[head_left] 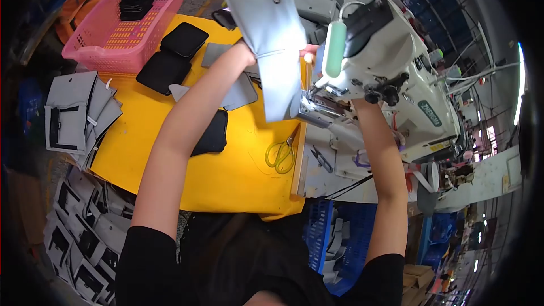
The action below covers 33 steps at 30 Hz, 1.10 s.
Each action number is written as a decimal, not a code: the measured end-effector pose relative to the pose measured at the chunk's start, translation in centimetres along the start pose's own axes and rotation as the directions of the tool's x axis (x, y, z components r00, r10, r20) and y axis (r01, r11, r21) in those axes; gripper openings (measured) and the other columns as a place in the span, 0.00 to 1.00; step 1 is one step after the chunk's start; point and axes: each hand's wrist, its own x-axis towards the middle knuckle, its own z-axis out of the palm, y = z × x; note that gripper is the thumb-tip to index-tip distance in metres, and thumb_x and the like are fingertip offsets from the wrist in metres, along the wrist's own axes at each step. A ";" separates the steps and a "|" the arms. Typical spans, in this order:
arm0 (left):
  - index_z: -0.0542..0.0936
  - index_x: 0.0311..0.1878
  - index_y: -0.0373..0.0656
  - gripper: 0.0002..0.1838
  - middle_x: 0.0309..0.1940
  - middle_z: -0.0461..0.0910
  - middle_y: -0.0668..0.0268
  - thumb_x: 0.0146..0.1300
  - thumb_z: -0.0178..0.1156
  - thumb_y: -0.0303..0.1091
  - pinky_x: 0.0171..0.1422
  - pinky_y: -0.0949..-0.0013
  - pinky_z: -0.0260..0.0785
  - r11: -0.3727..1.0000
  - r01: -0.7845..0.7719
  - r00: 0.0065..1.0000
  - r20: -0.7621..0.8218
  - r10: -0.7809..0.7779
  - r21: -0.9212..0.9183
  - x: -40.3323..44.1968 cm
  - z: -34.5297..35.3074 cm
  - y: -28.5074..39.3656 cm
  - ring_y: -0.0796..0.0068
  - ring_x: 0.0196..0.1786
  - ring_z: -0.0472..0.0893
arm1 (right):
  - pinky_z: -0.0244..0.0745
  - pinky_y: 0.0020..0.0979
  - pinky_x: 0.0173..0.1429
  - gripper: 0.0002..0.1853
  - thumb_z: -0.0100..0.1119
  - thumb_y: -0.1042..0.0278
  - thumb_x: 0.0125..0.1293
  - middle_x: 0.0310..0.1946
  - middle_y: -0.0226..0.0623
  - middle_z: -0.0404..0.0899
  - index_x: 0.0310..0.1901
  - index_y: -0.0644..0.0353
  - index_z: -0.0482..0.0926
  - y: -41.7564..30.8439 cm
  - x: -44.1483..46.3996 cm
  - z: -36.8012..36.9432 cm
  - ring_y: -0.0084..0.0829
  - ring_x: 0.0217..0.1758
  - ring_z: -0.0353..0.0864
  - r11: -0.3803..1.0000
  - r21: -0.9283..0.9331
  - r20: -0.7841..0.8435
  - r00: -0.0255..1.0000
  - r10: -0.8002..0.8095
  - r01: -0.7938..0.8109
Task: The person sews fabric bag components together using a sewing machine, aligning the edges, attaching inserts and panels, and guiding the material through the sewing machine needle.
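Observation:
A long light-grey fabric piece [263, 17] with a small metal eyelet stands up beside the sewing machine [408, 90], its lower end at the machine's narrow arm. My left hand [247, 55] is at the piece's left edge, its fingers mostly hidden behind the fabric. My right forearm reaches behind the machine head; only a bit of my right hand [309, 51] shows at the piece's right edge, and its grip is hidden. Green-handled scissors [280, 156] and black pads [164, 71] lie on the yellow table cover [243, 181].
A pink basket [93, 54] with black pieces is at the upper left. Stacked grey pieces [71, 113] sit at the table's left edge. Small snips [322, 158] lie beside the machine. A blue crate [320, 229] stands below. More grey pieces [317, 5] are piled behind.

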 end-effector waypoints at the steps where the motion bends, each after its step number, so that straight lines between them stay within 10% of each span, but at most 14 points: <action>1: 0.69 0.65 0.32 0.26 0.58 0.76 0.51 0.75 0.47 0.44 0.62 0.53 0.75 1.000 -0.014 1.000 -0.001 0.014 -0.002 0.5 0.2 0.2 0.58 0.57 0.80 | 0.71 0.26 0.60 0.26 0.55 0.55 0.70 0.56 0.44 0.77 0.61 0.67 0.70 0.7 0.7 -0.6 0.27 0.48 0.78 1.000 -0.008 0.012 1.000 0.004 -0.004; 5: 0.69 0.64 0.31 0.26 0.58 0.76 0.49 0.75 0.45 0.43 0.62 0.54 0.75 0.998 -0.063 0.998 -0.010 0.063 0.012 0.0 0.8 0.0 0.58 0.57 0.80 | 0.69 0.27 0.64 0.32 0.51 0.46 0.70 0.59 0.46 0.74 0.61 0.68 0.69 5.7 2.3 -5.4 0.30 0.49 0.78 0.960 -0.075 -0.170 0.945 -0.278 0.269; 9: 0.71 0.62 0.32 0.23 0.55 0.78 0.50 0.76 0.42 0.41 0.59 0.53 0.78 0.970 -0.120 0.986 -0.136 0.093 -0.211 -1.6 0.4 -0.7 0.58 0.55 0.82 | 0.70 0.29 0.63 0.29 0.53 0.51 0.70 0.56 0.46 0.74 0.63 0.66 0.68 5.4 1.6 -7.7 0.33 0.49 0.79 0.957 -0.079 0.151 0.952 -0.265 0.279; 15: 0.67 0.66 0.37 0.22 0.60 0.75 0.53 0.77 0.39 0.40 0.61 0.54 0.77 0.949 -0.238 0.966 -0.149 0.209 -0.209 -5.6 4.0 -2.9 0.59 0.57 0.81 | 0.72 0.37 0.59 0.27 0.53 0.50 0.70 0.51 0.43 0.80 0.55 0.69 0.76 6.1 -6.6 -10.1 0.36 0.48 0.79 0.349 -0.878 -0.428 0.865 -0.264 -0.328; 20: 0.64 0.69 0.39 0.24 0.65 0.71 0.55 0.76 0.40 0.41 0.66 0.57 0.73 0.893 -0.449 0.801 -0.458 0.385 -0.036 -8.9 3.4 -6.9 0.60 0.64 0.75 | 0.72 0.28 0.57 0.27 0.63 0.50 0.66 0.52 0.37 0.80 0.56 0.65 0.78 2.9 -6.6 -1.0 0.27 0.51 0.78 0.700 -0.599 -0.536 0.844 0.010 -0.389; 26: 0.64 0.70 0.46 0.25 0.66 0.69 0.63 0.74 0.49 0.46 0.69 0.59 0.67 0.886 -0.384 0.549 -0.707 0.446 0.262 -14.5 8.6 -10.0 0.64 0.66 0.71 | 0.73 0.31 0.58 0.27 0.70 0.50 0.58 0.47 0.42 0.84 0.47 0.69 0.83 -0.3 -5.5 2.2 0.29 0.49 0.80 0.376 -0.601 -0.680 0.698 0.222 -0.705; 31: 0.63 0.71 0.47 0.27 0.67 0.68 0.63 0.74 0.47 0.49 0.71 0.57 0.65 0.819 -0.519 0.706 -0.418 0.572 0.244 -12.1 7.2 -6.9 0.62 0.68 0.68 | 0.72 0.31 0.58 0.27 0.71 0.49 0.56 0.44 0.41 0.85 0.46 0.67 0.83 -1.2 -5.2 3.2 0.26 0.47 0.81 0.431 -0.375 -0.764 0.537 0.358 -0.821; 33: 0.62 0.71 0.48 0.28 0.67 0.67 0.63 0.74 0.47 0.51 0.72 0.56 0.63 0.849 -0.521 0.753 -0.420 0.507 0.091 -11.9 7.4 -6.3 0.61 0.69 0.67 | 0.73 0.32 0.46 0.21 0.70 0.57 0.53 0.36 0.40 0.84 0.40 0.68 0.83 -1.2 -4.6 2.6 0.26 0.38 0.80 0.407 -0.524 -0.691 0.653 0.310 -0.748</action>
